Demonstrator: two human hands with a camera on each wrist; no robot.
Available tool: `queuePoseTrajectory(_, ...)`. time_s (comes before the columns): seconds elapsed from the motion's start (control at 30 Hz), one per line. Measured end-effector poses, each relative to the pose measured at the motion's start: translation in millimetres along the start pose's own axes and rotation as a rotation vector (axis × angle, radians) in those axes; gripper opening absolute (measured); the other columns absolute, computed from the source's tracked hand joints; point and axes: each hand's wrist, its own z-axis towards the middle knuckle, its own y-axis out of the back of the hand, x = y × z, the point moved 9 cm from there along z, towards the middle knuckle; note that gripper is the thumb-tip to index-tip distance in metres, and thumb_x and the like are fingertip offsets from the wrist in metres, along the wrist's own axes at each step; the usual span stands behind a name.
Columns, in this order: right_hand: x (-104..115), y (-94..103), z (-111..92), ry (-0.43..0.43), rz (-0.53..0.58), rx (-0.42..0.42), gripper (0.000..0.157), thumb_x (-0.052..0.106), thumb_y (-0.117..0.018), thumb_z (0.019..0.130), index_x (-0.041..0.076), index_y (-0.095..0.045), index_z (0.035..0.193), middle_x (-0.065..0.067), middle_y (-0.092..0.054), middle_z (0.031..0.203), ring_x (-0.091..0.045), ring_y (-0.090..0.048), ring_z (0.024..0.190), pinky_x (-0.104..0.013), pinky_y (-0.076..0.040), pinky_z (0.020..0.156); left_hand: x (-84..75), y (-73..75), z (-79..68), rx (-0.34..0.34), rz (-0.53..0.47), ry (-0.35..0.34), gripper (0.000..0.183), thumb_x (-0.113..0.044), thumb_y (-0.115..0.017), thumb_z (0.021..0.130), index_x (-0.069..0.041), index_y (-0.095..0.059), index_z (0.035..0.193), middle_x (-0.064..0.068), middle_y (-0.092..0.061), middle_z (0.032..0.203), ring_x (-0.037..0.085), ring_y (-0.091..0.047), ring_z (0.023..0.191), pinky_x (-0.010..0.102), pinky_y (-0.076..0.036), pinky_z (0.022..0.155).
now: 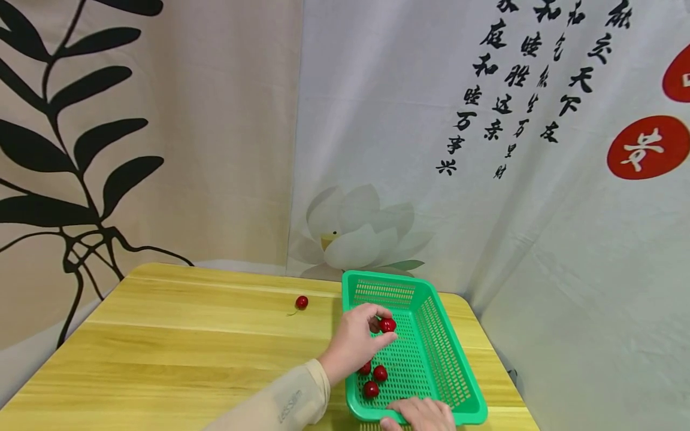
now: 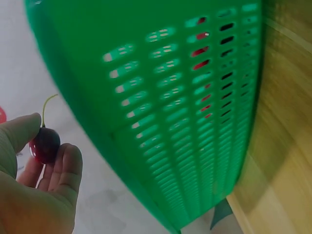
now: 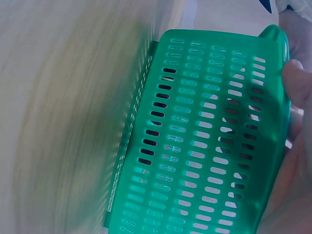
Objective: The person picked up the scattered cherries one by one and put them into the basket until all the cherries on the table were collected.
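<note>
My left hand (image 1: 351, 340) reaches over the left side of a green plastic basket (image 1: 455, 347) and pinches a dark red cherry (image 1: 387, 325) between thumb and fingers. The left wrist view shows that cherry (image 2: 45, 145) with a thin green stem pointing up, level with the basket's upper rim. My right hand (image 1: 423, 414) grips the near rim of the basket, fingers lapped over its edge; the right wrist view has this hand (image 3: 295, 161) along the rim. Three cherries (image 1: 380, 373) lie in the near left corner of the basket, one partly hidden by the left hand.
A single cherry (image 1: 302, 302) with its stem lies on the wooden table (image 1: 205, 341), left of the basket near the back. Behind the table hangs a pale cloth (image 1: 232, 137) printed with leaves, a flower and characters.
</note>
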Motion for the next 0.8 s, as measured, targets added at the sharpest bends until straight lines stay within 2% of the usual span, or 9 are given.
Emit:
queuePoseTrajectory(0.2, 0, -0.1, 0, 0.005, -0.006, -0.005, 0.011, 0.058, -0.073, 0.096, 0.048, -0.071, 0.096, 0.041, -0.060, 0.094, 0.008, -0.056, 0.089, -0.036, -0.043, 0.086, 3.5, -10.1, 1.9, 0.048, 0.068, -0.045, 0.027, -0.024, -0.086, 0.093, -0.017, -0.075, 0.117, -0.005, -0.073, 0.105, 0.014, -0.064, 0.091, 0.019, -0.056, 0.080)
queuePoseTrajectory(0.37, -1, 0.2, 0, 0.005, -0.006, -0.019, 0.010, 0.057, -0.074, 0.096, 0.047, -0.071, 0.094, 0.041, -0.060, 0.093, 0.008, -0.057, 0.088, -0.035, -0.043, 0.086, 5.0, -16.9, 4.2, 0.084, 0.121, -0.068, 0.028, -0.024, -0.086, 0.092, -0.015, -0.075, 0.117, -0.003, -0.073, 0.108, 0.014, -0.063, 0.088, 0.017, -0.054, 0.076)
queuePoseTrajectory(0.47, -1, 0.5, 0, 0.002, -0.007, -0.024, 0.010, 0.056, -0.074, 0.096, 0.048, -0.071, 0.093, 0.041, -0.060, 0.093, 0.009, -0.057, 0.087, -0.035, -0.043, 0.085, 4.5, -20.4, 5.4, 0.108, 0.187, -0.086, 0.028, -0.026, -0.086, 0.092, -0.014, -0.075, 0.115, -0.003, -0.073, 0.111, 0.015, -0.065, 0.090, 0.016, -0.055, 0.077)
queuePoseTrajectory(0.67, -1, -0.3, 0, 0.000, -0.007, -0.022, 0.009, 0.057, -0.074, 0.096, 0.049, -0.071, 0.094, 0.041, -0.060, 0.093, 0.009, -0.057, 0.088, -0.035, -0.043, 0.085, 5.0, -30.0, 6.3, 0.164, 0.361, -0.134, 0.027, -0.032, -0.086, 0.093, -0.016, -0.075, 0.112, -0.006, -0.074, 0.111, 0.012, -0.068, 0.104, 0.023, -0.060, 0.092)
queuePoseTrajectory(0.8, -1, -0.4, 0, 0.005, -0.001, -0.033, 0.008, 0.055, -0.076, 0.095, 0.050, -0.070, 0.094, 0.042, -0.060, 0.093, 0.009, -0.057, 0.087, -0.034, -0.042, 0.084, 6.2, -34.9, 4.6, 0.195, 0.391, -0.172, 0.024, -0.029, -0.086, 0.093, -0.017, -0.074, 0.110, -0.006, -0.072, 0.108, 0.008, -0.066, 0.098, 0.021, -0.059, 0.088)
